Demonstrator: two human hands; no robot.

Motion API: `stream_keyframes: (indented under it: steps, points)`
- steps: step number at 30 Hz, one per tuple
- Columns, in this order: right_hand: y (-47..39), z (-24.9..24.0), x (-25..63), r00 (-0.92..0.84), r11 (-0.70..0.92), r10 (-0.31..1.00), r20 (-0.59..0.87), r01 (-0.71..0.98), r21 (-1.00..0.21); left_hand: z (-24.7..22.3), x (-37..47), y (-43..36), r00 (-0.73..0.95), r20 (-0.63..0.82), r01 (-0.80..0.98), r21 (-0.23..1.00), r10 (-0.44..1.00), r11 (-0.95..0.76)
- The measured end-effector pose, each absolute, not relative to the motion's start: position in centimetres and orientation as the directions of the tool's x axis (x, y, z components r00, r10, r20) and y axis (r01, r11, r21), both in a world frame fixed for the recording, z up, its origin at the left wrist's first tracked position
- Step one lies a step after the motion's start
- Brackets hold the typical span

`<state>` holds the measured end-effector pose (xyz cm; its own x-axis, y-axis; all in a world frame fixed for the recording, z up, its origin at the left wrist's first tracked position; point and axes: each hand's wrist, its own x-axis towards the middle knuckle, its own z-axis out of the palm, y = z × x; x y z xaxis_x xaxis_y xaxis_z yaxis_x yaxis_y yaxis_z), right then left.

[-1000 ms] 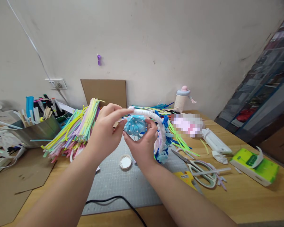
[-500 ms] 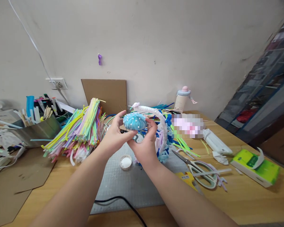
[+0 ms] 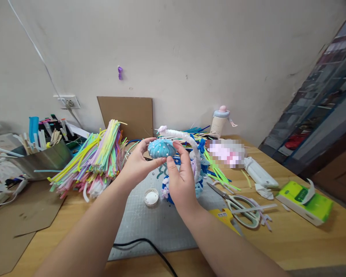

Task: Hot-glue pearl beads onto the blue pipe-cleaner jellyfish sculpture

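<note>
A light-blue fuzzy jellyfish (image 3: 161,148), its domed cap dotted with white beads, is held up between both hands above the cutting mat. Curly teal tentacles hang below it. My left hand (image 3: 138,163) grips its left side, thumb along the bottom edge. On the other side, my right hand (image 3: 183,175) pinches its right edge with thumb and fingers. Behind the right hand stands a curved white fuzzy stem (image 3: 184,135) with blue and lilac fuzzy flowers, partly hidden. A small round dish of white beads (image 3: 151,197) lies on the mat below.
The grey cutting mat (image 3: 150,227) carries a black cable (image 3: 150,242). Scissors (image 3: 242,207), a yellow tool (image 3: 225,219) and a green tissue pack (image 3: 305,200) are on the right. Bundled pipe cleaners (image 3: 103,154) and a metal container (image 3: 46,163) stand left; a bottle (image 3: 219,121) is behind.
The jellyfish has tipped a little and shifted slightly left. My right thumb has moved from beneath it to its front lower edge, and the tentacles show more clearly. The view has shifted slightly.
</note>
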<state>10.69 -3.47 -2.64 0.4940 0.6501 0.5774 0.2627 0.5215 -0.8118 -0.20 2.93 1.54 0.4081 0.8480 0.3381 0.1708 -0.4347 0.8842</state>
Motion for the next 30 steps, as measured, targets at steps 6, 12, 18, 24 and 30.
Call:
stream_keyframes:
  steps: [6, 12, 18, 24, 30]
  points:
    - [-2.2, -1.8, 11.0, 0.592, 0.54, 0.625, 0.509, 0.142, -0.829, 1.4, -0.2, 3.1, 0.403, 0.348, 0.179, 0.877, 0.847, -0.445]
    - [-3.7, -2.1, 10.5, 0.611, 0.536, 0.691, 0.386, -0.075, -0.841, 1.3, -0.3, 3.2, 0.402, 0.355, 0.17, 0.877, 0.844, -0.45]
    - [-11.3, -1.8, 13.3, 0.054, 0.174, 0.984, 0.172, -0.031, -0.984, 1.1, -0.4, 3.3, 0.403, 0.331, 0.185, 0.883, 0.853, -0.43]
    - [-17.4, -4.0, 19.1, -0.115, 0.009, 0.984, -0.133, 0.792, -0.611, 1.1, -0.2, 3.2, 0.398, 0.323, 0.231, 0.871, 0.859, -0.434]
    - [-19.0, -7.6, 24.8, 0.278, -0.277, 0.958, -0.074, 0.822, -0.498, 1.2, -0.1, 2.6, 0.374, 0.349, 0.261, 0.85, 0.859, -0.458]
